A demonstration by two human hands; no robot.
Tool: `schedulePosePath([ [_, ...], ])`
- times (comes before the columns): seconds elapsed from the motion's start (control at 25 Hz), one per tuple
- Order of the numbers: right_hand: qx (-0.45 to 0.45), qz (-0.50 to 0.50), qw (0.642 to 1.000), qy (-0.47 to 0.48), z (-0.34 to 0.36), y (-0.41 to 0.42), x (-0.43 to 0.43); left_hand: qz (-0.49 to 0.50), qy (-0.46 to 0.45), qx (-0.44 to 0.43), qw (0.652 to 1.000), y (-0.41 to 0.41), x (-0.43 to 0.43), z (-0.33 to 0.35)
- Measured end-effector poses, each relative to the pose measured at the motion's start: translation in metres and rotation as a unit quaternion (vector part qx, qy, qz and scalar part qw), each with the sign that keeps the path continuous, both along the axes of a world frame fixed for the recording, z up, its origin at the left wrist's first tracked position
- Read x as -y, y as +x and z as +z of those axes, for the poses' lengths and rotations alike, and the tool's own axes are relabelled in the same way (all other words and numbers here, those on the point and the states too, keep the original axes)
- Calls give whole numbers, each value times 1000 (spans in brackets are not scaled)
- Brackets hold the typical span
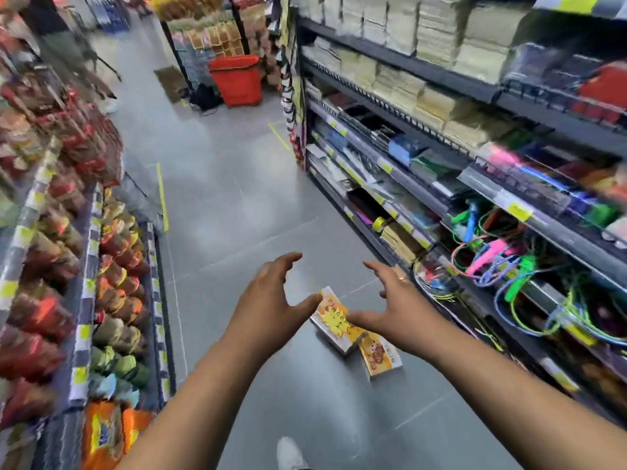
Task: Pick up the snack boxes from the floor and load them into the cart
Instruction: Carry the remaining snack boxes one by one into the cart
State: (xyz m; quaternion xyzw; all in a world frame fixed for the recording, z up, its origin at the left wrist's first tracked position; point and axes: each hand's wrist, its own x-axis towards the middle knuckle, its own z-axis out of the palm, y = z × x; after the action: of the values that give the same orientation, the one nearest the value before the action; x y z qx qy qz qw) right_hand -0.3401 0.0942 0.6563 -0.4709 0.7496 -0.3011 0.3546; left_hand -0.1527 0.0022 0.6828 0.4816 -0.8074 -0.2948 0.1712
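The aisle is narrow. On the left, a grey metal shelf rack is packed with red, orange and green snack bags. On the right, a dark metal shelf rack holds stacked paper pads, stationery and a tangle of bright pink, green and blue cords that spill towards the walkway. Strips of yellow tape mark the grey tiled floor. A red plastic cart stands at the far end of the aisle, well apart from the boxes, beside a display of packets. The toe of a white shoe shows at the bottom edge.

Two boxes lie on the floor near the foot of the right rack. The flat white-and-yellow cardboard snack box has an orange starburst print on its top face. Its lower corner rests against the smaller orange-and-yellow snack box, which lies nearer the person.

The left hand and right hand are stretched out over the boxes, fingers spread and lightly bent, and neither grips anything. The right thumb crosses the larger box in view; whether it touches the box I cannot tell.
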Motion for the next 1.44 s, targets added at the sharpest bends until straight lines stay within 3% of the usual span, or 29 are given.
schedulePosePath([
  [0.28, 55, -155, 985, 51, -72, -17, 123, -128, 62, 67, 988, -62, 176, -55],
  [0.44, 91, -234, 963, 96, -142, -54, 161, -140, 110, 83, 981, -118, 241, -120],
  [0.6, 143, -298, 935, 132, -248, -93, 207, -133, 190, 110, 966, -173, 296, -237],
  [0.76, 180, -361, 902, 151, -376, -106, 243, -162, 293, 151, 930, -203, 333, -380],
  [0.96, 229, -489, 819, 195, -575, -89, 254, -154, 353, 224, 895, -203, 369, -597],
  [1.12, 236, -567, 757, 223, -697, -71, 244, -114, 399, 236, 879, -179, 396, -735],
  [1.24, 279, -587, 727, 222, -769, -53, 246, -107, 444, 251, 854, -163, 402, -794],
  [1.36, 293, -593, 724, 199, -795, -47, 250, -119, 515, 224, 819, -164, 393, -814],
  [1.44, 291, -601, 720, 190, -803, -41, 253, -106, 530, 210, 815, -162, 385, -819],
])
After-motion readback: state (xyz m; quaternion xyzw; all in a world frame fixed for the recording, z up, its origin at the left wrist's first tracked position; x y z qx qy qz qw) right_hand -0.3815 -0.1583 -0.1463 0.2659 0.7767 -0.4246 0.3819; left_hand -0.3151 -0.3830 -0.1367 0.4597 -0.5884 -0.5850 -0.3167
